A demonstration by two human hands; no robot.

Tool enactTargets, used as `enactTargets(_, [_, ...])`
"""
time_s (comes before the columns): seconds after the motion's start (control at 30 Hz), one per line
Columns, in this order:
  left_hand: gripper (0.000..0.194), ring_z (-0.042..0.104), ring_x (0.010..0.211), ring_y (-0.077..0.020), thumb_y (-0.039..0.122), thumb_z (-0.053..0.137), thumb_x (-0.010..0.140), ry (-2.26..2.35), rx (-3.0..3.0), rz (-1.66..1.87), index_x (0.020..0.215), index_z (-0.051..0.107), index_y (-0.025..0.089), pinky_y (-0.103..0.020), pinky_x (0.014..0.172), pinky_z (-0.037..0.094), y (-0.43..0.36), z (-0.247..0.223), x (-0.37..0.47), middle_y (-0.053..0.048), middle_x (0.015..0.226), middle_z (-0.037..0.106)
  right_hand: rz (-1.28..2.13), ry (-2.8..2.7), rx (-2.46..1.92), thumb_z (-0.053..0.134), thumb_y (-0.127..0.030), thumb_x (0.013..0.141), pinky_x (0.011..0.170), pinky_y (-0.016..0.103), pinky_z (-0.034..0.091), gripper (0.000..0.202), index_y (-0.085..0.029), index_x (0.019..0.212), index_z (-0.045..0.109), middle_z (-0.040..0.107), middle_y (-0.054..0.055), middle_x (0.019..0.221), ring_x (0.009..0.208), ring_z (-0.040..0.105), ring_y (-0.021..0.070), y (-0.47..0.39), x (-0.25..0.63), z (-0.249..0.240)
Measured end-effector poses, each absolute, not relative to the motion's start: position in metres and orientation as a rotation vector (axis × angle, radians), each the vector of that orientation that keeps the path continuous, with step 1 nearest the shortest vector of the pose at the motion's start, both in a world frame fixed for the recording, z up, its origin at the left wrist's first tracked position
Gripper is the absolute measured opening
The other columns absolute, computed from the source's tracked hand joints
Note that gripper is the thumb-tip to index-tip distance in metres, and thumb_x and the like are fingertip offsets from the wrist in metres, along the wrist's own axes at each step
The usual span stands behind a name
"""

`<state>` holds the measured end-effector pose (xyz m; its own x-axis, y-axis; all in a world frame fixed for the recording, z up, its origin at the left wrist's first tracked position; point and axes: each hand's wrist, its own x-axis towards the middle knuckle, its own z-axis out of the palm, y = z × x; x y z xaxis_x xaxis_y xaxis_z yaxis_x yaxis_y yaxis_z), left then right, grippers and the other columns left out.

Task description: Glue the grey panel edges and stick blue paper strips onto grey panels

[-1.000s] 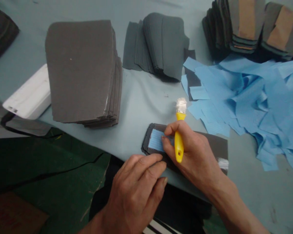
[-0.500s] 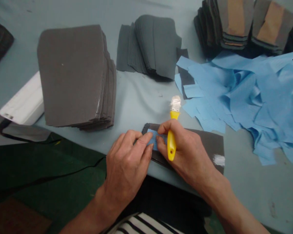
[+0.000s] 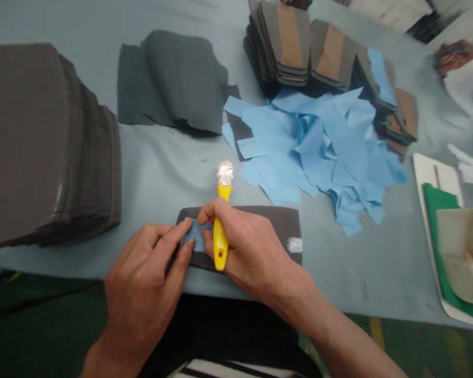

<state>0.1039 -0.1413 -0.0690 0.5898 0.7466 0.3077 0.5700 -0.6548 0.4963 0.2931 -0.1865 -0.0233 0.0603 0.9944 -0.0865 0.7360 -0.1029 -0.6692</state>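
Note:
A dark grey flat panel (image 3: 265, 215) lies at the table's near edge, with a white smear (image 3: 294, 244) on its right end. Across its left part is a small blue fabric strip (image 3: 197, 241). My left hand (image 3: 149, 268) pinches the strip's left edge between thumb and index finger, against the panel. Held in my right hand (image 3: 255, 247) is a brush (image 3: 221, 226) with a yellow handle, its white-coated bristles pointing away from me. The right thumb and index finger also touch the blue strip; part of it is hidden under them.
Left stands a tall stack of dark panels (image 3: 23, 147); farther back lies a fanned grey stack (image 3: 185, 79). Blue fabric strips (image 3: 318, 147) are heaped right of centre. Behind them stand bundled dark pieces with brown bands (image 3: 291, 42). A white-and-green tray (image 3: 437, 210) sits far right.
The view has swung to the right, bringing the tray and more bundles into sight. Both hands stay at the blue strip, and the brush remains in my right hand.

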Motion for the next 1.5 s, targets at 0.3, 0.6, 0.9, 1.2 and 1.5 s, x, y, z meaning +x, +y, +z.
enactTargets(0.3, [0.033, 0.066, 0.091, -0.026, 0.037, 0.058, 0.107, 1.118, 2.519, 0.719, 0.136, 0.069, 0.026, -0.04, 0.082, 0.049, -0.14, -0.073, 0.103, -0.006, 0.104, 0.068, 0.696, -1.552, -2.054, 0.065, -0.027, 0.097, 0.061, 0.028, 0.037, 0.008, -0.026, 0.099, 0.057, 0.06, -0.007, 0.078, 0.063, 0.053, 0.0124, -0.241, 0.371, 0.004])
enactTargets(0.6, [0.039, 0.067, 0.091, -0.0247, 0.038, 0.059, 0.107, 1.119, 2.568, 0.718, 0.128, 0.075, 0.009, -0.036, 0.084, 0.051, -0.138, -0.067, 0.107, -0.011, 0.102, 0.071, 0.576, -1.376, -2.072, 0.071, -0.032, 0.095, 0.061, 0.026, 0.037, 0.016, -0.024, 0.098, 0.057, 0.061, -0.007, 0.08, 0.06, 0.05, 0.011, -0.27, 0.388, -0.021])
enactTargets(0.9, [0.041, 0.067, 0.092, -0.0238, 0.039, 0.06, 0.106, 1.148, 2.581, 0.699, 0.129, 0.075, 0.008, -0.036, 0.084, 0.051, -0.139, -0.066, 0.108, -0.011, 0.102, 0.071, 0.414, -1.441, -2.166, 0.075, -0.029, 0.092, 0.059, 0.026, 0.035, 0.019, -0.026, 0.102, 0.059, 0.067, -0.006, 0.079, 0.06, 0.056, 0.0135, -0.275, 0.387, -0.034])
enactTargets(1.2, [0.04, 0.068, 0.092, -0.0241, 0.038, 0.06, 0.106, 1.151, 2.586, 0.693, 0.129, 0.074, 0.009, -0.037, 0.085, 0.052, -0.14, -0.064, 0.11, -0.011, 0.103, 0.071, 0.275, -1.46, -2.275, 0.079, -0.032, 0.091, 0.06, 0.027, 0.037, 0.023, -0.027, 0.103, 0.06, 0.073, -0.005, 0.083, 0.066, 0.068, 0.0182, -0.279, 0.383, -0.039])
enactTargets(1.5, [0.033, 0.068, 0.093, -0.0245, 0.035, 0.059, 0.106, 1.123, 2.565, 0.722, 0.131, 0.073, 0.017, -0.037, 0.087, 0.052, -0.139, -0.069, 0.108, -0.008, 0.102, 0.069, 0.084, -1.351, -2.174, 0.073, -0.04, 0.097, 0.053, 0.023, 0.043, 0.021, -0.025, 0.097, 0.058, 0.065, -0.007, 0.073, 0.052, 0.059, 0.0108, -0.304, 0.391, -0.023])
